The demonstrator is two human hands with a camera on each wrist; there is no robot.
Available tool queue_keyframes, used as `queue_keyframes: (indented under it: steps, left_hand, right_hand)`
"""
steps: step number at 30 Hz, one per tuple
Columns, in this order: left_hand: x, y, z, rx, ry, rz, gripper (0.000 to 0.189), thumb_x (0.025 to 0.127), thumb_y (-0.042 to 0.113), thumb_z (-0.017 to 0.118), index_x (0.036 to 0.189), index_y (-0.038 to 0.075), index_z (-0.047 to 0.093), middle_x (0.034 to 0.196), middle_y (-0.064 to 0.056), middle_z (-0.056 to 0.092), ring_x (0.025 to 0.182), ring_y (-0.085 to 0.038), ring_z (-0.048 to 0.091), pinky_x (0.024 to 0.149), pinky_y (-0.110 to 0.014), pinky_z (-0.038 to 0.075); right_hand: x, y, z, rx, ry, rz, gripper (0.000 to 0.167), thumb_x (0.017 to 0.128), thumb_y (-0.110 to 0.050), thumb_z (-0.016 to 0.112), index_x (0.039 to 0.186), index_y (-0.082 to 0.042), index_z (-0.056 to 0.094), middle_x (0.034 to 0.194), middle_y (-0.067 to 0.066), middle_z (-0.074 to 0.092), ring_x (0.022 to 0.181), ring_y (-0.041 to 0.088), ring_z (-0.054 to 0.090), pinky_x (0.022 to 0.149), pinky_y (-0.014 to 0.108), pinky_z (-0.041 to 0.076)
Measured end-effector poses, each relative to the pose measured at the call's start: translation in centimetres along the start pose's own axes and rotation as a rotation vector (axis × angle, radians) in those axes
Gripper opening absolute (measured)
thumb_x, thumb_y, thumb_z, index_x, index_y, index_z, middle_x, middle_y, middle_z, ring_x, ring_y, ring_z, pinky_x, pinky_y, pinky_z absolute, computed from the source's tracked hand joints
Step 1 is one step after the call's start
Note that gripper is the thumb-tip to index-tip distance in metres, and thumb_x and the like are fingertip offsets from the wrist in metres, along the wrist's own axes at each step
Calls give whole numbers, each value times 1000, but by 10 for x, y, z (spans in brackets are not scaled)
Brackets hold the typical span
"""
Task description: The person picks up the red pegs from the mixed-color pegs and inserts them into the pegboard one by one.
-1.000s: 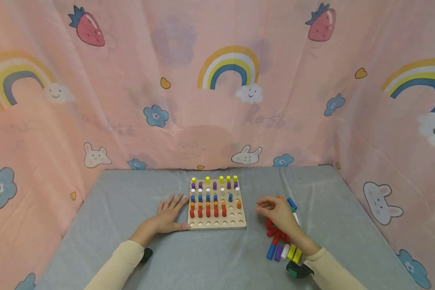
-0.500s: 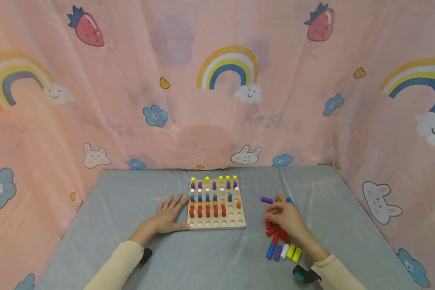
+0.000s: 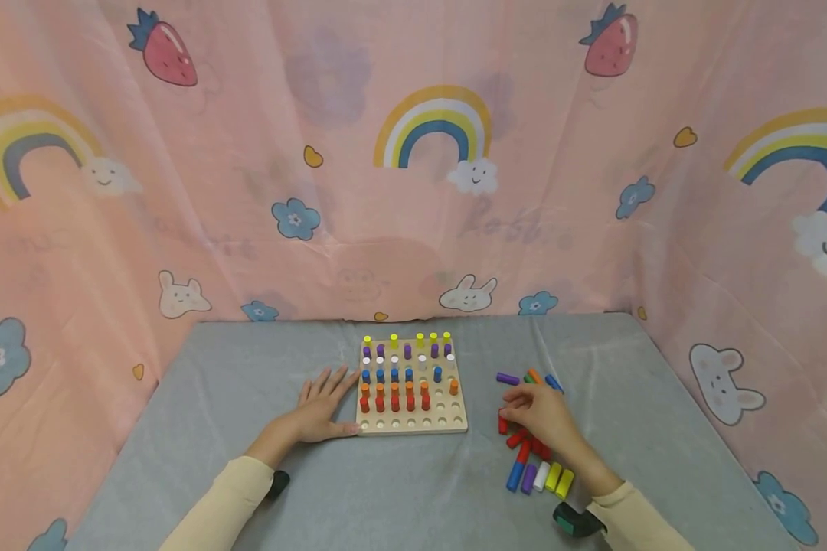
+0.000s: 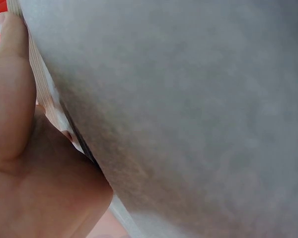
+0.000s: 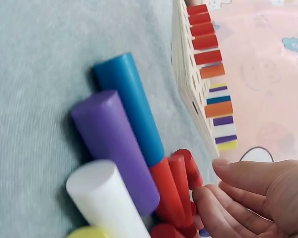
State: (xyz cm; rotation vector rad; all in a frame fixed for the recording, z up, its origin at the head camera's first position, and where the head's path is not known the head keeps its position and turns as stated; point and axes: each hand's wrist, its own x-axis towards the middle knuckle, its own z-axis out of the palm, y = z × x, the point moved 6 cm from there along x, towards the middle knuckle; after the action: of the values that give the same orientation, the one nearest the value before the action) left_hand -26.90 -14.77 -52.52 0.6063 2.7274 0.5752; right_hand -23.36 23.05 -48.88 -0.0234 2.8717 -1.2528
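Note:
My left hand lies spread on the cloth, its thumb and fingertips right at the left edge of a wooden pegboard. In the left wrist view the thumb runs along the board's side. Yellow, purple, white, blue, orange and red pegs stand upright in rows on the board. To the right, my right hand is low over a pile of loose pegs. Its fingertips touch a red peg; in the right wrist view the thumb stands apart from that red peg.
Nearer than the hand lie loose blue, purple, white and yellow pegs. Beyond it are a purple peg, an orange one and a blue one. A pink patterned curtain borders the grey table.
My right hand has drawn back to the right, and the far purple peg has come into view. The red peg at its fingertips has shifted slightly left. The left hand stays put.

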Motion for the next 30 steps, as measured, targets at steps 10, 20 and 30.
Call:
queue_keyframes:
  steps: [10, 20, 30]
  left_hand:
    - [0, 1, -1, 8, -2, 0, 97, 87, 56, 68, 161, 22, 14, 168, -14, 7, 154, -45, 0, 117, -72, 2]
    - [-1, 1, 0, 3, -3, -4, 97, 87, 56, 68, 161, 22, 15, 168, -14, 7, 154, -46, 1, 117, -72, 2]
    - [-1, 1, 0, 1, 1, 3, 97, 86, 58, 67, 161, 22, 15, 168, -14, 8, 154, -46, 2, 117, -72, 2]
  right_hand:
    - [1, -4, 17, 74, -88, -40, 26, 77, -4, 81, 101, 2, 73, 91, 13, 75, 72, 12, 69, 60, 22, 56]
    - [2, 0, 25, 54, -148, 18, 26, 76, -11, 84, 100, -4, 76, 81, 3, 71, 66, 10, 63, 56, 24, 52]
    - [6, -1, 27, 29, -180, 5, 22, 76, -9, 83, 97, -5, 78, 80, 3, 74, 66, 9, 64, 58, 25, 52]
